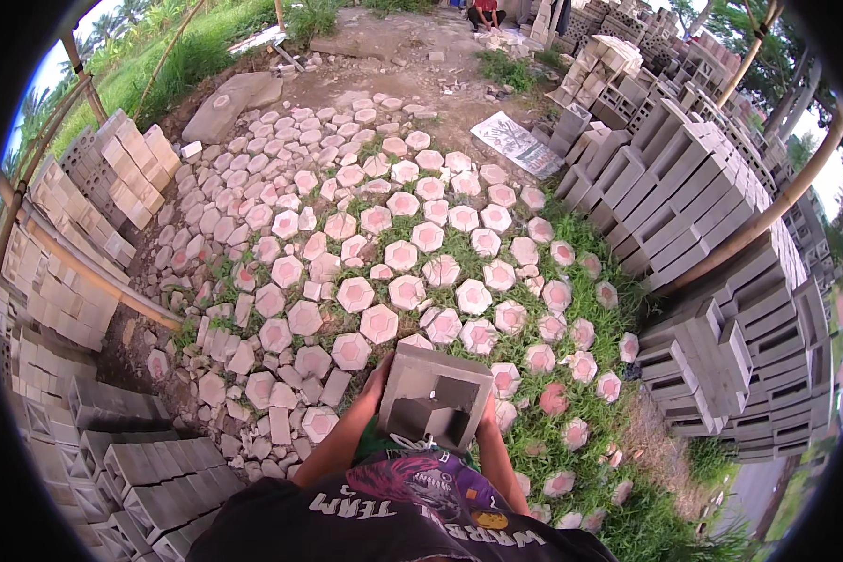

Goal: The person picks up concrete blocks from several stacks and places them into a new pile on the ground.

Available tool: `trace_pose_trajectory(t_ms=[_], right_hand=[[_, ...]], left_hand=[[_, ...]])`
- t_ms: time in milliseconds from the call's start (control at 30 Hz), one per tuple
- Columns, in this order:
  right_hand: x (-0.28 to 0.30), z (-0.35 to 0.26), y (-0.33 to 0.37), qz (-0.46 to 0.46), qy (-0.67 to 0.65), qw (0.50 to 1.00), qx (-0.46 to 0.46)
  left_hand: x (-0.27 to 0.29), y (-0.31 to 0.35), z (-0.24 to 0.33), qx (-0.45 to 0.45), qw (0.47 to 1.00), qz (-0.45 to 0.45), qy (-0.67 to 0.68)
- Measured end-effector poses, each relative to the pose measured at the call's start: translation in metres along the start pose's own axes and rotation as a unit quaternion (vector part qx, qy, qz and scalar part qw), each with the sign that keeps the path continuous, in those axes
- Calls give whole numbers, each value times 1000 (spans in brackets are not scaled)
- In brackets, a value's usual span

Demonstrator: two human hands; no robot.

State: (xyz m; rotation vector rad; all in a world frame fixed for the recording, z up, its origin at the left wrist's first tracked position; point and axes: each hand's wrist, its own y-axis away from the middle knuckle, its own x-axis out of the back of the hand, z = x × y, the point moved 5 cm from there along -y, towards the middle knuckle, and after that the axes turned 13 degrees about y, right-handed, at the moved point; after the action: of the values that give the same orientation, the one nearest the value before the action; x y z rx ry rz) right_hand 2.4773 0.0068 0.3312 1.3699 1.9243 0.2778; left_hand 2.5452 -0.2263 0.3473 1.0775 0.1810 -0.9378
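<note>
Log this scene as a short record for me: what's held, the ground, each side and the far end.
Held: hollow grey block, left hand at its left, right hand at its right
Ground: hexagonal pavers, many pink-centred, grass among some
Left side: pale and grey block stacks
Right side: grey block rows
Far end: person in red

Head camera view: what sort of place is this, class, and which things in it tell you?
Probably an outdoor yard where concrete blocks are stored, perhaps made: grey blocks stand stacked on the right, paler blocks on the left, and hexagonal pavers lie between them.
</note>
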Motion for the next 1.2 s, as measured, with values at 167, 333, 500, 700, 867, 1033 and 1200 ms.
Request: trace_pose_trajectory(t_ms=[167, 333, 500, 700, 867, 1033, 1200], right_hand=[[0, -17, -28, 7, -24, 999, 24], [-1, -44, -69, 21, -68, 997, 19], [-67, -112, -101, 138, 15, 990, 8], [-71, -101, -198, 65, 9, 996, 55], [-112, -113, -235, 40, -3, 999, -8], [-140, -123, -271, 12, 72, 995, -71], [-150, -109, -330, -21, 139, 981, -135]], left_hand=[[-19, -33, 19, -11, 999, -15, -29], [-46, -84, 53, -15, 994, -59, -92], [-80, -121, 122, -3, 994, -62, -94], [-60, -182, 174, 1, 993, -56, -102], [-29, -207, 201, -10, 998, -19, -62], [0, -211, 211, -14, 999, 37, -5], [23, -213, 217, -17, 994, 100, 43]])
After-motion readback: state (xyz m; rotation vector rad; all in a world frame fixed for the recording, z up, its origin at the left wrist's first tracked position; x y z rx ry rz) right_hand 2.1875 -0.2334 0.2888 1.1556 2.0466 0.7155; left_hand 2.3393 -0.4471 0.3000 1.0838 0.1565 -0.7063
